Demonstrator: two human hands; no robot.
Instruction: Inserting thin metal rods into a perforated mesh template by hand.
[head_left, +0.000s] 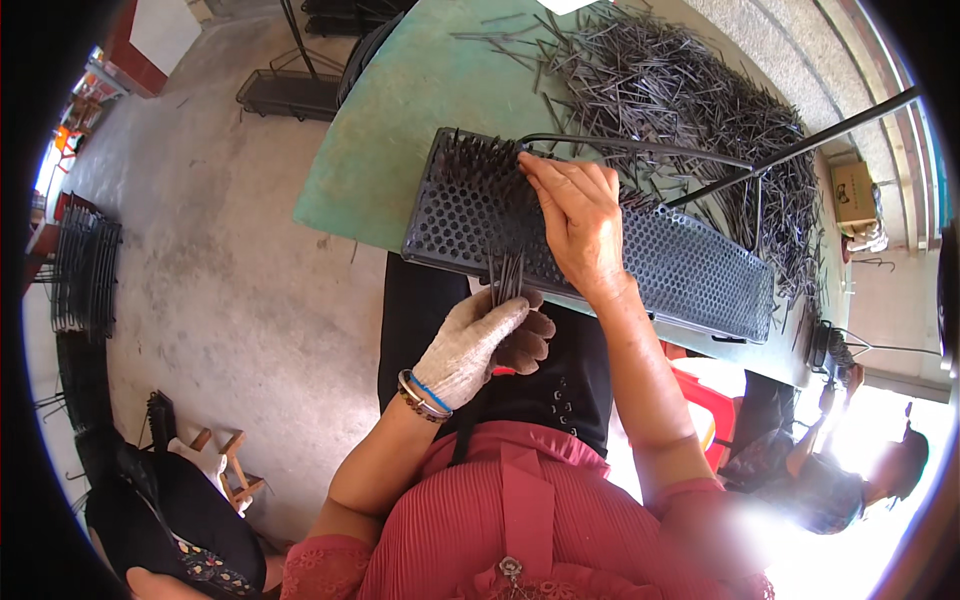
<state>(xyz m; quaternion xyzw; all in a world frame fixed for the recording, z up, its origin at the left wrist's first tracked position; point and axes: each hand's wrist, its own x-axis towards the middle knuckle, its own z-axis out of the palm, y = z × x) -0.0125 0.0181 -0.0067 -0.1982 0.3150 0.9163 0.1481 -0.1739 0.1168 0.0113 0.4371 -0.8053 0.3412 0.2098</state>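
A long black perforated metal tray (690, 265) lies across the near edge of the green table. Thin dark sticks (475, 155) stand crowded in the holes along its far left part. My left hand (470, 340), in a pale work glove, is closed round a small bundle of thin black sticks (507, 280) just in front of the tray's near edge. Bare, my right hand (580, 215) reaches over the tray, thumb and forefinger pinched at the far side beside the standing sticks. Whatever lies between those fingertips is too small to make out.
A large heap of loose black sticks (670, 90) covers the far right of the green table (390, 140). A black rod frame (800, 150) rises over the tray's right half. One person (820, 480) works at the right; another (180, 530) sits at lower left.
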